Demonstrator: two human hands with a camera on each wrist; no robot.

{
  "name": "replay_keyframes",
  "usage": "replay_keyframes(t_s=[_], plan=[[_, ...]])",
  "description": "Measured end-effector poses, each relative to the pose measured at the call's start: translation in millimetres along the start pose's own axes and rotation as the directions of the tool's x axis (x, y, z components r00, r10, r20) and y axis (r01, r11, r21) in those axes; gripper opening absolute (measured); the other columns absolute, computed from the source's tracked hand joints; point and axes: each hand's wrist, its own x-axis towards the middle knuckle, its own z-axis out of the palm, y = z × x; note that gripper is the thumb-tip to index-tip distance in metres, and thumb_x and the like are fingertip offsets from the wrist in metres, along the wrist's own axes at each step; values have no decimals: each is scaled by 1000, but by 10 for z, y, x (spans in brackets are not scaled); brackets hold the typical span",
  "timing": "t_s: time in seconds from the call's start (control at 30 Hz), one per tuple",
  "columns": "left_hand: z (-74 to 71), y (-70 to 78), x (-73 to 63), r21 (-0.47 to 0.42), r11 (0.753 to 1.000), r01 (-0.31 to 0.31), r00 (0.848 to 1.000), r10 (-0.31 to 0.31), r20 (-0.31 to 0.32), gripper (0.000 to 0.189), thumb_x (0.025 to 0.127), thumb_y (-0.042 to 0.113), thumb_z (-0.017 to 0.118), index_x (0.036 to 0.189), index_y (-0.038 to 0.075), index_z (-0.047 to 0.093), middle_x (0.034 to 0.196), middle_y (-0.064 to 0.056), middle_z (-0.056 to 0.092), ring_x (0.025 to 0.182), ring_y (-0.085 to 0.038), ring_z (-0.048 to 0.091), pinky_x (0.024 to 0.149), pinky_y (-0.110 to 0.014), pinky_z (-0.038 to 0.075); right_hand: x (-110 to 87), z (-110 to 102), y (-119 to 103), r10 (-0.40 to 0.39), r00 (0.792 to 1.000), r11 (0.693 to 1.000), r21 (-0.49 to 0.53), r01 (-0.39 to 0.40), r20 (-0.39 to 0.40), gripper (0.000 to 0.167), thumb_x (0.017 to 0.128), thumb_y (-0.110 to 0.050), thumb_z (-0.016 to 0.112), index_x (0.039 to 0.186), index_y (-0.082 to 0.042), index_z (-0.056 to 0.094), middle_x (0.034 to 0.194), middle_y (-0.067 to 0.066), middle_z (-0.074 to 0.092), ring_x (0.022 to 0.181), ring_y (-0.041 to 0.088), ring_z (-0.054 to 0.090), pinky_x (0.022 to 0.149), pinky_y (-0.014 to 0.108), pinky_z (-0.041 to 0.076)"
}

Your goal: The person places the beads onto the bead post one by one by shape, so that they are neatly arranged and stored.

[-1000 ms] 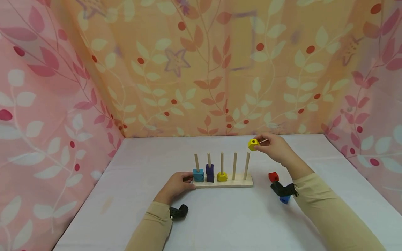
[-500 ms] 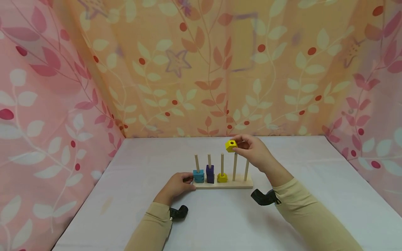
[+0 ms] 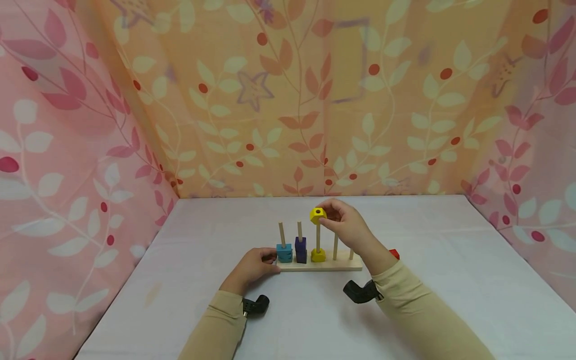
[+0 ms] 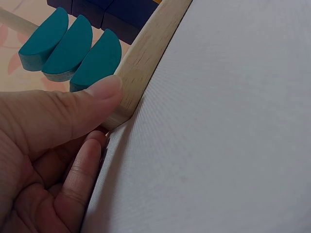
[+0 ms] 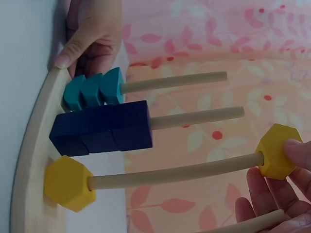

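A wooden peg board (image 3: 321, 267) with several upright pegs stands on the table. My left hand (image 3: 253, 265) grips its left end, thumb on the front edge in the left wrist view. Teal half-round blocks (image 3: 284, 253) are stacked on the first peg and dark purple blocks (image 3: 300, 250) on the second. One yellow hexagonal block (image 5: 70, 183) sits at the foot of the third peg. My right hand (image 3: 344, 225) pinches another yellow hexagonal block (image 5: 278, 151) at the top of that peg, the peg tip in its hole.
A red block (image 3: 394, 254) lies right of the board, partly hidden behind my right wrist. Black wrist cameras (image 3: 360, 291) hang below both wrists. Patterned curtains (image 3: 288, 100) enclose the white table (image 3: 180, 330) at the back and sides.
My right hand has carried the yellow block leftward from beyond the right end peg to the top of the third peg, lowering slightly. The left hand stays on the board.
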Motion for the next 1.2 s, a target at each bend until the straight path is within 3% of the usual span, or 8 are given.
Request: replay_keyframes(t_s=[0.2,0.57,0.97,1.2], plan=[[0,-22,11,-7,1000,0,1000,0,0,53,70,18,79,120,8,61,114,-4,62,101,-14,56,91,-37,44,-6,58,100,25,999,1000,7,-24,-29,25,88,-11,60,113,-8,56,104,10,56,88,24,52,77,29,47],[3,-25,6,0,1000,-15,1000,15,0,52,71,18,78,119,7,61,117,-5,61,104,-15,56,91,-36,45,-34,140,258,102,992,993,71,-97,-76,47,85,-6,64,127,-11,44,107,12,53,91,22,53,78,27,49],[22,-16,2,8,1000,-14,1000,14,-5,52,72,16,78,120,6,60,116,-6,61,103,-15,56,90,-36,45,-97,269,510,203,973,972,139,-187,-108,32,83,-5,65,112,-3,50,105,13,53,90,20,53,80,21,48],[13,-12,-11,-15,1000,3,1000,-3,-9,52,72,16,78,120,7,60,117,-7,61,105,-17,57,91,-36,45,-134,364,676,246,959,967,96,-234,-141,24,82,-4,67,102,-3,54,99,11,57,89,22,53,81,29,46]])
